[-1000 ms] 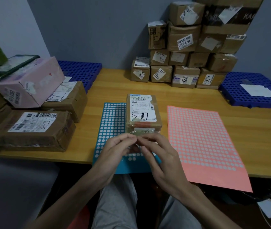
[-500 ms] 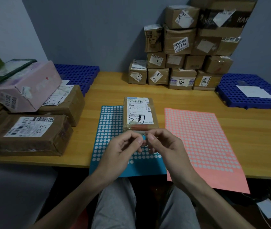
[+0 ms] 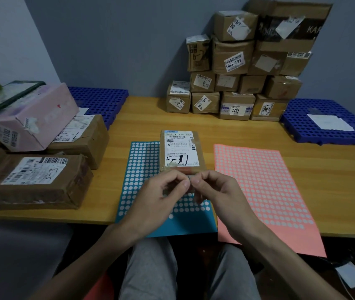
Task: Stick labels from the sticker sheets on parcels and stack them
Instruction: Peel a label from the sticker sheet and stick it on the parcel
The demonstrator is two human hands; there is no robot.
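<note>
A small brown parcel [image 3: 182, 150] with a white shipping label lies on the blue sticker sheet [image 3: 142, 169] at the table's middle. A pink sticker sheet [image 3: 265, 191] lies to its right, hanging over the front edge. My left hand [image 3: 161, 200] and my right hand [image 3: 217, 195] meet just in front of the parcel's near end. Their thumbs and forefingers pinch a small blue round sticker [image 3: 189, 178] between them. The parcel's near edge is hidden behind my fingers.
Stacked brown parcels [image 3: 243, 68] stand against the back wall. More parcels [image 3: 33, 178] and a pink box [image 3: 29, 118] crowd the table's left side. Blue perforated trays sit at back left [image 3: 100, 102] and at right [image 3: 328, 124], the right one holding white paper.
Both hands have lifted slightly from the sheet toward the parcel's near end, fingertips staying together around the small sticker. The parcel has not moved.
</note>
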